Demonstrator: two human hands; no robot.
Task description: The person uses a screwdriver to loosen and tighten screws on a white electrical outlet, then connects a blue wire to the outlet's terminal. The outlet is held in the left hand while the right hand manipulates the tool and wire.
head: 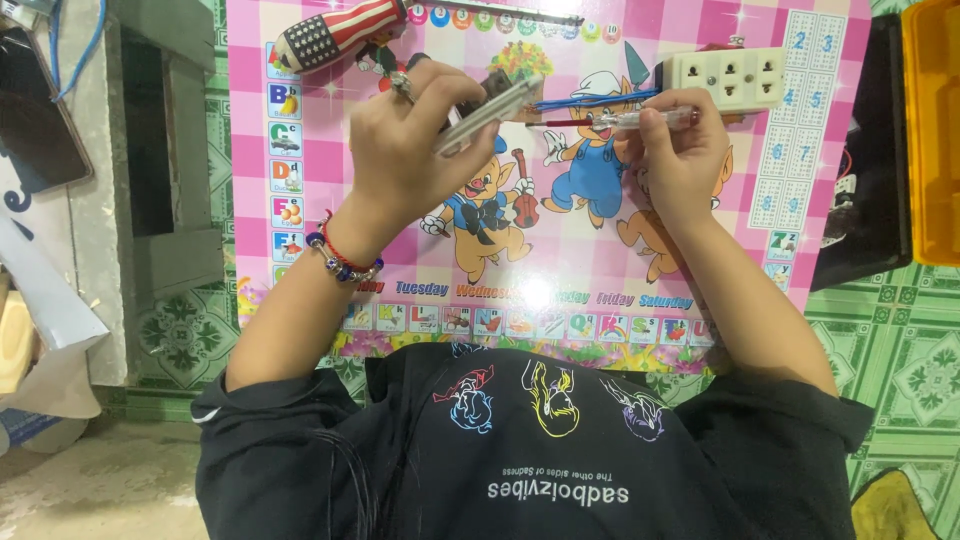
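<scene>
This looks like a home, with small electrical repair done on the floor rather than in a workshop. Green patterned floor tiles [900, 350] show at 4 o'clock, and bare concrete [90, 480] at 8 o'clock. A child's pink learning board [620, 250] with cartoon pigs, letters and weekdays serves as the surface. On it lie a striped-handled screwdriver [335, 32] at 11 o'clock and a cream socket strip [730, 78] at 1 o'clock.
</scene>
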